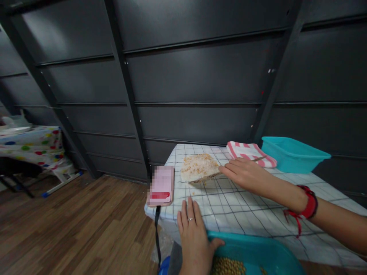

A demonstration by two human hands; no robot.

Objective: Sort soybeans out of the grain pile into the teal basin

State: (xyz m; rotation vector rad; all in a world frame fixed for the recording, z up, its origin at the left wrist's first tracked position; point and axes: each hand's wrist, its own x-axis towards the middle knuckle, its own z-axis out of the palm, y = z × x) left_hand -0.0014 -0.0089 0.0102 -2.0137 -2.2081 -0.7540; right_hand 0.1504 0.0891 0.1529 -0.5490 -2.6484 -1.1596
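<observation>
My right hand [243,172] reaches across the checked tablecloth with its fingers closed. A thin brown handle [260,158] sticks out behind it, and the rest of that tool is mostly hidden by the hand. My right fingertips are at the right end of a flat slab [199,168] topped with white and yellowish crumbs; its front edge looks dark and slightly raised. My left hand [195,233] lies with fingers stretched out, fingertips over the tablecloth and thumb by the rim of a teal tub [252,241]. Round tan beans [228,266] lie inside that tub.
A second teal tub [295,156] stands at the back right, beside a folded pink-striped towel [249,151]. A pink phone-like object [162,185] lies at the table's left edge, with a black strap [157,233] hanging below. A dark panelled wall [197,122] rises behind the table.
</observation>
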